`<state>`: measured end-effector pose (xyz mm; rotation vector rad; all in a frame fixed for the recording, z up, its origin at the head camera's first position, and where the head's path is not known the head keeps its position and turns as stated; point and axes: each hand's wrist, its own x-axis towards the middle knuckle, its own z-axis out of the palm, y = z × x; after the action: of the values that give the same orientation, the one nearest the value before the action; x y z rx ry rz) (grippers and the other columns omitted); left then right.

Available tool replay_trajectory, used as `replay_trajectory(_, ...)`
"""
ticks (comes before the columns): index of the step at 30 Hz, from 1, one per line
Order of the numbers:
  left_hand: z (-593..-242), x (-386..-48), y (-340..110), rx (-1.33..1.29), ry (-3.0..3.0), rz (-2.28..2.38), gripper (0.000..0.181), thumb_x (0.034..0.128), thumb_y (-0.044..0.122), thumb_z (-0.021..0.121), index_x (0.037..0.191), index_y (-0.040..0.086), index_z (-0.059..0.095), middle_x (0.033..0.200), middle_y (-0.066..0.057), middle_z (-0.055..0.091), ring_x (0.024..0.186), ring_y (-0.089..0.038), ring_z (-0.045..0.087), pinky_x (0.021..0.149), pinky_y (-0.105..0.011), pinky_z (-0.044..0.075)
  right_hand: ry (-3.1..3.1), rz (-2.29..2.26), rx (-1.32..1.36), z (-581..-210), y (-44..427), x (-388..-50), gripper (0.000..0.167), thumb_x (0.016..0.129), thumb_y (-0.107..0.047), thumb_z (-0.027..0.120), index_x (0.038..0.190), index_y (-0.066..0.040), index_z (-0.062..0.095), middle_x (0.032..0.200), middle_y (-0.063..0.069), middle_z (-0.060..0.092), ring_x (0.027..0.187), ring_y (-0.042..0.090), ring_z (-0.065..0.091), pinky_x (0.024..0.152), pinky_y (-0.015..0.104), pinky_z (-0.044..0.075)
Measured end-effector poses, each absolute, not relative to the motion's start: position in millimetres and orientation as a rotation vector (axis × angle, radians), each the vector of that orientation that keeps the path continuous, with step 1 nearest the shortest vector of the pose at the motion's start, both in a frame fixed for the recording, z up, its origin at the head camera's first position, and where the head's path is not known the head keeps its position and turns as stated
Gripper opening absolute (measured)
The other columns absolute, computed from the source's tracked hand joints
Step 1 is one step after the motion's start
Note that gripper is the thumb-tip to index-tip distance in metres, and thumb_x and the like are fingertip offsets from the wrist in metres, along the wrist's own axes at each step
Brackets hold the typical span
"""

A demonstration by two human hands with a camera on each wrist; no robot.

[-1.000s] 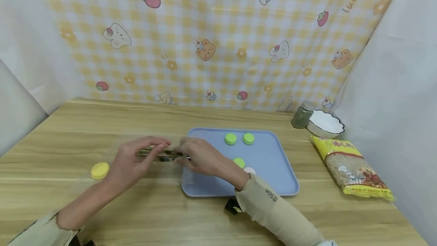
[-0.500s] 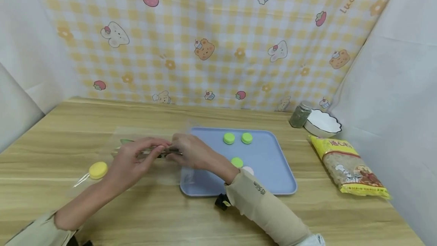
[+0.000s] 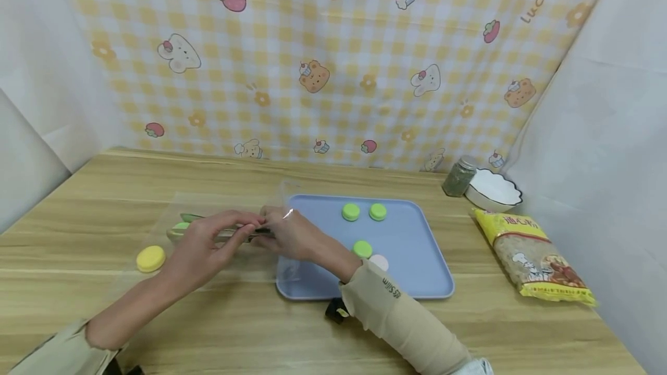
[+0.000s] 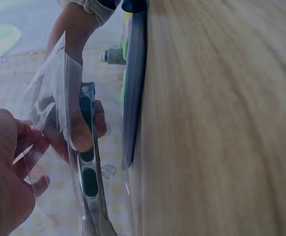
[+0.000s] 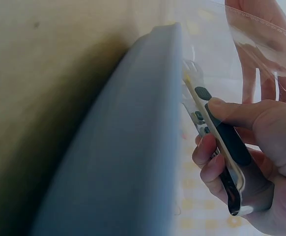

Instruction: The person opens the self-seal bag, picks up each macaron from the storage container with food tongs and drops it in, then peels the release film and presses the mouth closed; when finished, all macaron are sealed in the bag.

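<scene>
Your tongs [image 5: 229,140] have slid further left into the clear bag [image 3: 234,202], grasped in your right hand [image 3: 292,234] with a green disc [image 3: 181,226] seemingly between their tips, while your left hand [image 3: 208,242] pinches the clear bag, presumably to keep its mouth apart.

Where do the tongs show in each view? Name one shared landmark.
Head: tongs left of centre, partly hidden.
Left wrist: tongs left of centre, reaching the bottom edge.
Right wrist: tongs right of centre, in the right hand.
Landmark: blue tray, visible in all three.
</scene>
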<state>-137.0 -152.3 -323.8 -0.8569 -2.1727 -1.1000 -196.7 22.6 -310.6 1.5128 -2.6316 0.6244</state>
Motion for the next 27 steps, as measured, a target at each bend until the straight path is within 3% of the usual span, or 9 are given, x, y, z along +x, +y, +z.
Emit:
replay_trajectory(8,-325,-137,-153,-0.850,-2.166,-1.081,0.026,0.0806,-0.008,0.066,0.098,0.010,0.069,0.099,0.001,0.069,0.092,-0.010,0.064,0.075,-0.013,0.048,-2.617,0.605,1.499,-313,21,-197,0.010,0.088,-0.016,0.066,0.092,-0.007,0.066,0.081,0.002,0.056,0.065,0.006,0.047,0.054,0.012,0.037)
replay_trajectory(20,-321,-142,-158,-0.876,-2.131,-1.008,0.029,0.0773,-0.011,0.068,0.099,0.008,0.069,0.107,-0.003,0.067,0.100,-0.006,0.060,0.081,-0.015,0.047,-2.584,0.511,1.421,-311,23,-198,0.027,0.088,-0.021,0.066,0.113,-0.011,0.068,0.087,0.001,0.056,0.068,0.005,0.047,0.057,0.011,0.036)
replay_trajectory(27,-322,-144,-161,-0.909,-2.114,-0.998,0.034,0.0727,-0.014,0.070,0.097,0.009,0.070,0.106,-0.001,0.067,0.097,-0.009,0.061,0.085,-0.013,0.044,-2.690,0.490,1.372,-297,39,-195,0.029,0.089,-0.023,0.065,0.114,-0.009,0.067,0.091,0.001,0.058,0.071,0.007,0.049,0.059,0.014,0.038)
